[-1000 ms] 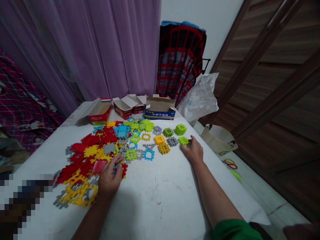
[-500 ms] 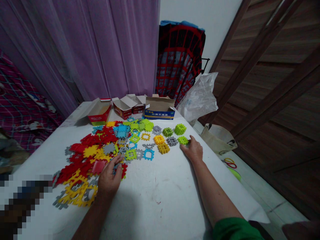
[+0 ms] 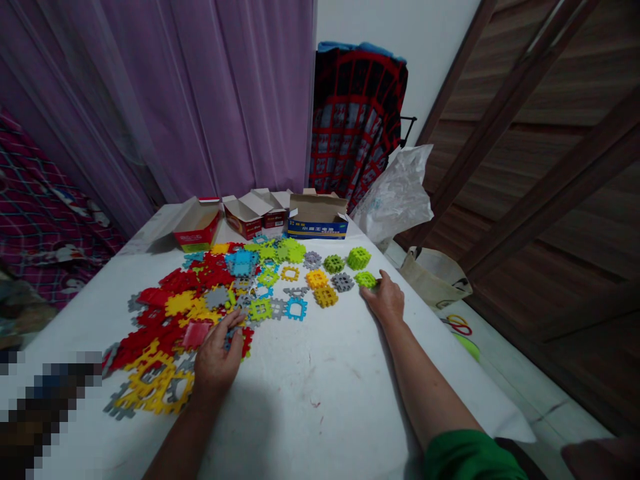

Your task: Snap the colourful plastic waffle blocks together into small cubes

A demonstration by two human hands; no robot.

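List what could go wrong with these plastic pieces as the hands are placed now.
1. The right hand is at a light green piece near the table's right side; a sideways slip might knock it toward the edge.
2. That hand could also bump the grey block close by.
3. The left hand is at the heaped pieces; because they overlap, moving one may drag others.

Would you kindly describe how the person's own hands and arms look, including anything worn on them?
The left hand and right hand are ungloved, with no watch or bracelet visible. A plain green sleeve shows on the right upper arm. The left arm is bare as far as it shows.
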